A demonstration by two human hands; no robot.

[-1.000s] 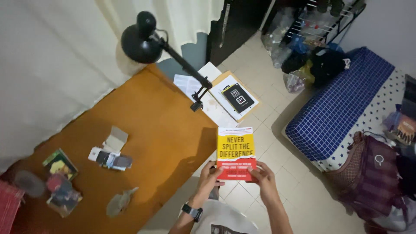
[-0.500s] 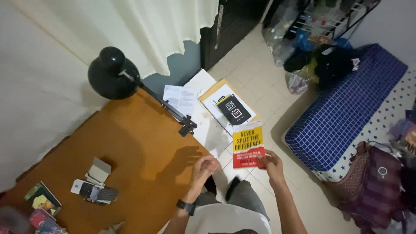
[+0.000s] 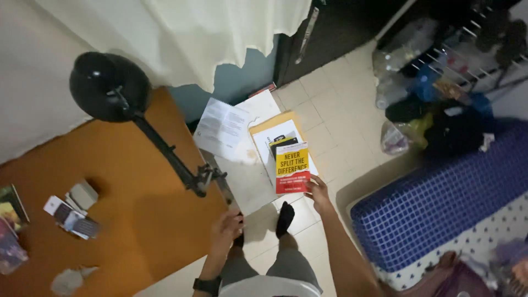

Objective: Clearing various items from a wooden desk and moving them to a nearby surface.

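The right hand (image 3: 318, 190) pinches a yellow and red book (image 3: 292, 168) by its lower corner, above papers (image 3: 231, 124) on the floor. The left hand (image 3: 225, 228) grips the orange counter (image 3: 137, 203) edge, its fingers just below the black lamp's clamp (image 3: 201, 181).

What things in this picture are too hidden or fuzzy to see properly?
Head view only:
- Dark booklet on the floor: the yellow-and-red book in the right hand covers most of it.
- Books at the desk's left: cut off by the picture's edge.
- Heap of bags and bottles by the blue checked mattress: too dark and blurred to sort.
- Left hand: fingertips hidden at the desk edge.
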